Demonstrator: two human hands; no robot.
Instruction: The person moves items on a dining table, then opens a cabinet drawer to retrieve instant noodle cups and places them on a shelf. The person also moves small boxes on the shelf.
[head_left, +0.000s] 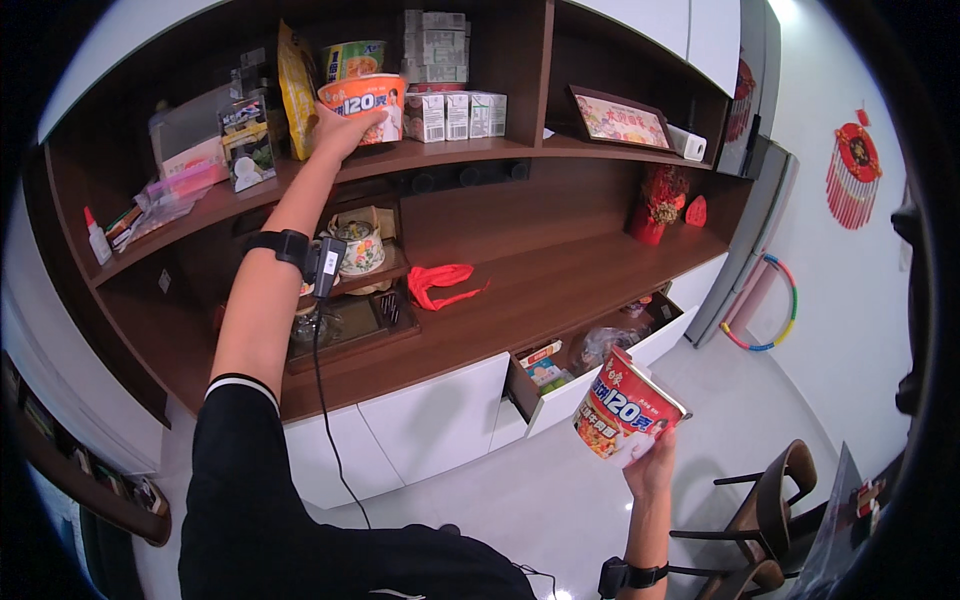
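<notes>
On the upper wooden shelf (465, 152), my left hand (341, 129) grips an orange instant noodle cup (375, 105) by its side. A green noodle cup (355, 58) stands behind it, a yellow packet (295, 90) to its left and white cartons (454, 116) to its right. Lower right, my right hand (652, 461) holds a red instant noodle cup (619, 409), tilted, over the floor in front of an open drawer (574, 394). The fingers behind each cup are partly hidden.
The open drawer, holding packets and a plastic bag (606, 346), juts from the white cabinet. A red cloth (442, 285) and a floral teapot (358, 247) are below the shelf. Wooden chairs (757, 510) stand at lower right. A cable (330, 427) hangs from my left wrist.
</notes>
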